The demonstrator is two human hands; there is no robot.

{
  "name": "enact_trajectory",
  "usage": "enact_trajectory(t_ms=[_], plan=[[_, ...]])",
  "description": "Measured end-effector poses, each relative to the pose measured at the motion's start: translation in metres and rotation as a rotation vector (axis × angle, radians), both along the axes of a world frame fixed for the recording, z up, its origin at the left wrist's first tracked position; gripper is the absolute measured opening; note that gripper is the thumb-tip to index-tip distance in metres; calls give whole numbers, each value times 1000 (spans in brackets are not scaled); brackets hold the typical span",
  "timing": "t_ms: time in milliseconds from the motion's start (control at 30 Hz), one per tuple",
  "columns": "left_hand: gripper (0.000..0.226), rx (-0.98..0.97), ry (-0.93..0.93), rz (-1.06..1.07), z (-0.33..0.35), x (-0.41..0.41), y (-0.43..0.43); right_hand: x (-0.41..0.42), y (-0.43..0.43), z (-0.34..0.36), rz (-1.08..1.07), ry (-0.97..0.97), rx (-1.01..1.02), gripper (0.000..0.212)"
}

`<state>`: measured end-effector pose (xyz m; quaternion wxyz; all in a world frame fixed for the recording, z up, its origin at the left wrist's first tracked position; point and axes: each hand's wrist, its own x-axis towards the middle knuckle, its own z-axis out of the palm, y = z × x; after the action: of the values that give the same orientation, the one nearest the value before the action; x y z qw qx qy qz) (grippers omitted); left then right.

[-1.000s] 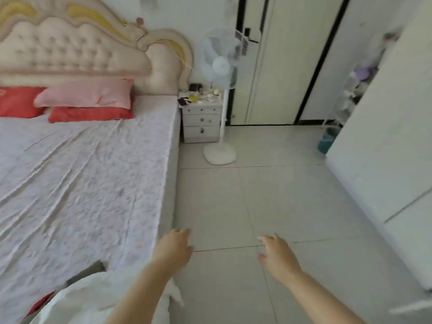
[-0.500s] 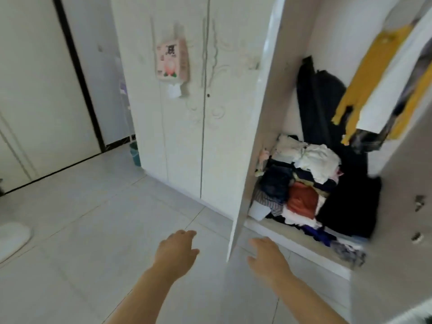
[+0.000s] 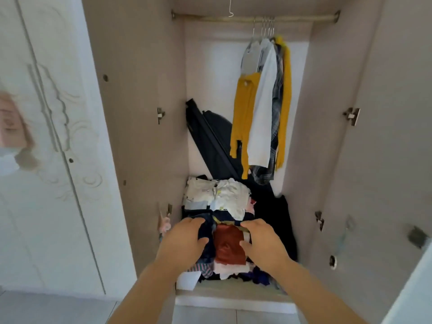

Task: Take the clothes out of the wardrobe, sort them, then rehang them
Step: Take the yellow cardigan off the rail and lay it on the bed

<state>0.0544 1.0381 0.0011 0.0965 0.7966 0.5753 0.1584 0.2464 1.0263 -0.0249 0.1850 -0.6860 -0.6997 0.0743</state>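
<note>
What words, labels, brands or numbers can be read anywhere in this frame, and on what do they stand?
No text here can be read.
Pink pack hung on the white wardrobe door: print blurred, unreadable.
White folded garment on top of the pile of folded clothes: small dark marks, too small to read.

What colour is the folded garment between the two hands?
The folded garment is rust red; head view.

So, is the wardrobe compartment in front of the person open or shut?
Open. The wardrobe shows its rail, hanging clothes and a pile of clothes on its floor; both doors are swung outward.
</note>
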Motion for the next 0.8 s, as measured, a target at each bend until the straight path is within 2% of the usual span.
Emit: enact_trajectory(t_ms=[367,567,800], plan=[[50,228,-264,-115,119,68,209,71,190,142,-67,-22,326,47],[50,415,-336,-132,169,122,304,112,288,208,23,-77,511,41],[51,614,-433,-38,232,174,399,143,398,284,169,-106,709,44]])
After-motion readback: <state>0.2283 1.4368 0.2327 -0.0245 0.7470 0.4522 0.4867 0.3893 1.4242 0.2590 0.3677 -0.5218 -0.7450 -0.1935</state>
